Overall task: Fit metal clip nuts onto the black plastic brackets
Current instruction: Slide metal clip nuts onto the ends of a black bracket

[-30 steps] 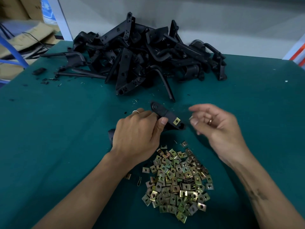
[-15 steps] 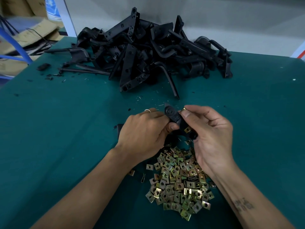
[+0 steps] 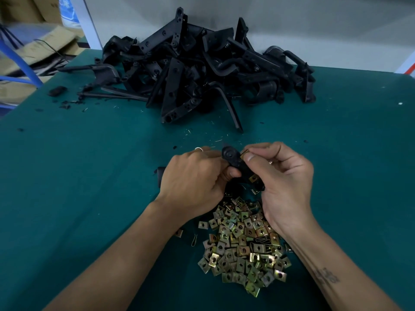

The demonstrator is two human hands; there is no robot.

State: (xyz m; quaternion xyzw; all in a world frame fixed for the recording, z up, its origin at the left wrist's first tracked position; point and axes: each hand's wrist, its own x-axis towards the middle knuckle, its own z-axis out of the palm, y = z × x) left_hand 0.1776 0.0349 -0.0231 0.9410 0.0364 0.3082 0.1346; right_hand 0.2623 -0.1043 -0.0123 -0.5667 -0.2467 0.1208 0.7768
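Two hands meet over one black bracket (image 3: 238, 163), held just above the near heap of clip nuts (image 3: 243, 245) on the green table (image 3: 89, 164). Left hand (image 3: 193, 178): fingers curled round the bracket's lower body, thumb pressed on its face. Right hand (image 3: 280, 176): thumb and forefinger pinching a single brass-coloured clip nut (image 3: 244, 153) against the bracket's upper edge, beside the rounded end with its hole. A second clip nut (image 3: 253, 178) already sits on the bracket's lower end. Whether the pinched nut is fully seated cannot be told, as the fingertips cover most of it.

Beyond the held bracket, well apart, lies a tangled pile of black brackets (image 3: 202, 70); fine swarf (image 3: 202, 135) is scattered between that pile and the hands. A loose wire clip (image 3: 194, 240) lies just left of the heap.

Handling, as judged: the bracket looks rigid and light, best gripped round its mid-body so both ends stay free. The nuts appear to be thin, springy stamped metal, small and smooth-plated, likely to slip or skew; a pinch across the flat faces, open mouth toward the bracket edge, should let each slide on squarely. Stamped edges may be sharp.
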